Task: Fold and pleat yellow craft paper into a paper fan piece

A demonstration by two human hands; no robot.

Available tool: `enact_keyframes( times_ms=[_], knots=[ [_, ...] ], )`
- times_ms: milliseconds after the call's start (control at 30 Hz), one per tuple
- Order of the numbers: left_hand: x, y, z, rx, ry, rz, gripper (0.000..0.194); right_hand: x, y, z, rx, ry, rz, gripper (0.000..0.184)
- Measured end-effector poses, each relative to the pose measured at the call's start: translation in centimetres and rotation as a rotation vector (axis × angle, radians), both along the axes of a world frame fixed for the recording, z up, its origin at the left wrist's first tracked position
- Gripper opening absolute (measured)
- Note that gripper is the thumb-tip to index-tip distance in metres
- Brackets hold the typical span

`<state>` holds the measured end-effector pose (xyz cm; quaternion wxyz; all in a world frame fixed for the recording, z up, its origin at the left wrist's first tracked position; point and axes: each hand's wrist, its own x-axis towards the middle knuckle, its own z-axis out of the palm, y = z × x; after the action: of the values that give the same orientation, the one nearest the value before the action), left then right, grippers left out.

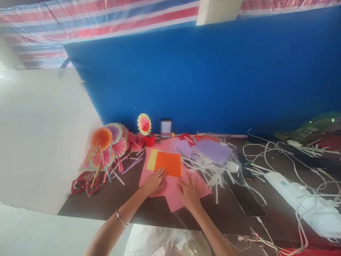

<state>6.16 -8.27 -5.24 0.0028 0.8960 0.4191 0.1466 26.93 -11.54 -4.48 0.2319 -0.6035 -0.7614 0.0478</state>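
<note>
where the orange sheet [169, 163] lies in the middle of the table [85, 208], over the yellow sheet [151, 160] and the pink paper [172, 200], both hands come at it from the near side. the left hand [155, 182] is palm down, its fingertips resting on the sheet's near edge, toward the left, probably to stop it sliding; whether they also pinch the edge i cannot tell. the right hand [190, 192] is spread and loose on the pink paper, grasping nothing, just beside the sheet's near right corner; whether a fingertip touches that corner is too blurred to say. the yellow shows mainly along the left, so the two sheets are offset, perhaps only loosely stacked. the pink paper seems to serve as a bright mat under the work. purple paper [214, 151] and white strips [213, 177] are heaped to the right and far, likely scrap kept out of the hands' way. the fans [101, 138] are bunched at the far left, probably so nothing crushes their pleats, and one more stands in a red pot [150, 140]. a phone [247, 199] lies near right, a cable [261, 224] beside its near end.
</note>
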Motion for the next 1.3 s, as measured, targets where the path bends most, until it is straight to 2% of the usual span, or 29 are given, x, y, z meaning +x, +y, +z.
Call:
enact_keyframes(
  times_ms=[200,433,667,833,933,1033,1133,1300],
  knots=[
    [-2.4,0.0,0.5,-0.02,-0.03,0.046,0.042,-0.1,-0.1,-0.1,0.014,-0.008,-0.024,0.035],
    [-4.2,-0.4,0.3,-0.002,-0.105,0.123,0.041,0.0,-0.1,-0.6,-0.03,-0.001,-0.035,0.037],
    [-4.9,-0.7,1.3,-0.094,-0.195,0.181,0.04,0.3,0.1,-0.8,-0.056,0.017,-0.003,0.04],
    [-4.7,-0.5,2.0,-0.11,-0.14,0.189,0.039,0.4,0.2,-1.2,-0.028,0.047,0.003,0.039],
    [-4.1,0.3,2.6,-0.083,-0.109,0.192,0.03,0.4,0.2,-1.3,-0.024,0.072,0.014,0.038],
    [-3.3,1.3,3.0,-0.055,-0.076,0.159,0.023,0.4,0.3,-1.1,-0.042,0.097,0.018,0.037],
    [-2.6,2.3,3.1,-0.04,-0.052,0.074,0.027,0.5,0.4,-0.9,-0.052,0.13,0.033,0.038],
    [-2.0,3.0,2.8,-0.101,-0.039,-0.023,0.03,0.9,0.7,-1.0,-0.045,0.206,0.062,0.037]
  ],
)
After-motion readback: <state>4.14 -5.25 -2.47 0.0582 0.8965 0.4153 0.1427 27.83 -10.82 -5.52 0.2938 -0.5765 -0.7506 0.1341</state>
